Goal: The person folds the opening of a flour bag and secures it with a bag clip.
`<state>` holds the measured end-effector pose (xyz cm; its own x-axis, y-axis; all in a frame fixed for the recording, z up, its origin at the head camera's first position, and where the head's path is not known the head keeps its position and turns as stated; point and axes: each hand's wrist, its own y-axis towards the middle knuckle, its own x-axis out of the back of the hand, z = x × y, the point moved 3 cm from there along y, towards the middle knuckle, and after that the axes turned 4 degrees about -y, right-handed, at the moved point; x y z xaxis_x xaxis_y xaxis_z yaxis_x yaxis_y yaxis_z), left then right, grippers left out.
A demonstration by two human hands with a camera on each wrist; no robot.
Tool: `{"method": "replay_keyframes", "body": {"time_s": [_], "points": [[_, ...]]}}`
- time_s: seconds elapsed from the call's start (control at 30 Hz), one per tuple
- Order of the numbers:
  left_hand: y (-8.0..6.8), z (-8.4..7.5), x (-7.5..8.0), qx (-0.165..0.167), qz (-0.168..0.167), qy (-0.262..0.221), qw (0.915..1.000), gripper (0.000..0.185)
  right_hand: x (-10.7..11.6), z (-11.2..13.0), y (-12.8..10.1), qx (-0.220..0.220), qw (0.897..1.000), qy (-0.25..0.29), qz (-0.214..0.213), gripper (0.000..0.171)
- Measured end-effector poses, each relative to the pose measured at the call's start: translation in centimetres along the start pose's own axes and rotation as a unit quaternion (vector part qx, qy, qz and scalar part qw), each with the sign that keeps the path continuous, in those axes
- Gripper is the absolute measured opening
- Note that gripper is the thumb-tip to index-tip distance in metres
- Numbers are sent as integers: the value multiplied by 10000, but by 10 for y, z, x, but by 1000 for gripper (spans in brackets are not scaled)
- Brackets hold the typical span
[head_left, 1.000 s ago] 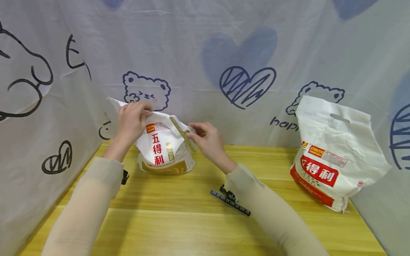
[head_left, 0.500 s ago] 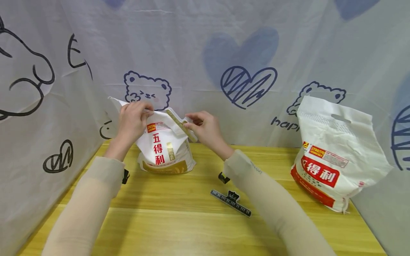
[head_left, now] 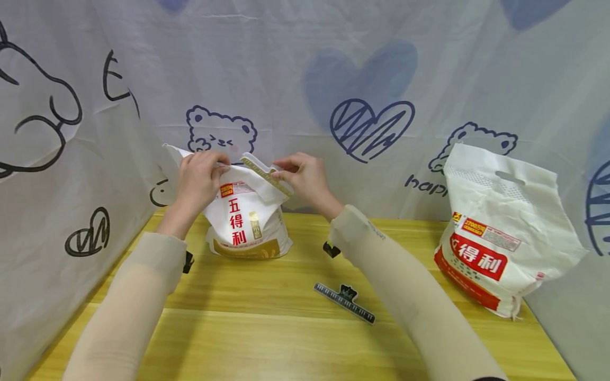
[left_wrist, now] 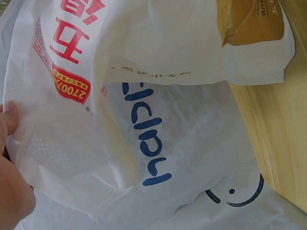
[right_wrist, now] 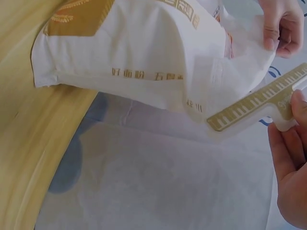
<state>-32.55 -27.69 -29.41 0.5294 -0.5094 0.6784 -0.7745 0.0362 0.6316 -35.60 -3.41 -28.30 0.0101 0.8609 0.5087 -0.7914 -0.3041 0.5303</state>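
A white flour bag (head_left: 252, 217) with red characters and a gold base band stands at the back left of the table. My left hand (head_left: 197, 177) pinches its top edge; the left wrist view catches only part of that hand (left_wrist: 12, 177) beside the white plastic. My right hand (head_left: 305, 180) pinches the handle of a gold keyboard-patterned bag clip (head_left: 263, 173), fingers and thumb on either side. The clip slants along the bag's upper right edge. In the right wrist view, the lower end of the clip (right_wrist: 254, 100) overlaps the bag's folded corner.
A black keyboard-patterned clip (head_left: 344, 302) lies on the wooden table (head_left: 248, 333) in front. At the right stands a second white flour bag (head_left: 505, 233) with a red base and a handle hole. A printed cloth (head_left: 305, 63) hangs behind.
My right hand has moved the gold clip up and leftward along the bag's top, and the clip lies less steeply. My left hand keeps its grip on the bag.
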Motion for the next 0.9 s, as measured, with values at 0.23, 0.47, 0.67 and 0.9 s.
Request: {"method": "replay_keyframes", "body": {"time_s": [0.23, 0.47, 0.67, 0.9], "points": [[0, -1, 0, -2, 0, -7, 10000, 10, -3, -2, 9, -58, 9998, 174, 38, 17], [0, -2, 1, 7, -8, 0, 10000, 10, -12, -1, 17, -262, 9984, 446, 234, 17], [-1, -1, 1, 9, -45, -30, 10000, 10, -21, -5, 18, -498, 9968, 448, 437, 18], [-1, -1, 2, -40, -160, -74, 9998, 12, -27, -7, 18, -510, 9968, 361, 494, 19]]}}
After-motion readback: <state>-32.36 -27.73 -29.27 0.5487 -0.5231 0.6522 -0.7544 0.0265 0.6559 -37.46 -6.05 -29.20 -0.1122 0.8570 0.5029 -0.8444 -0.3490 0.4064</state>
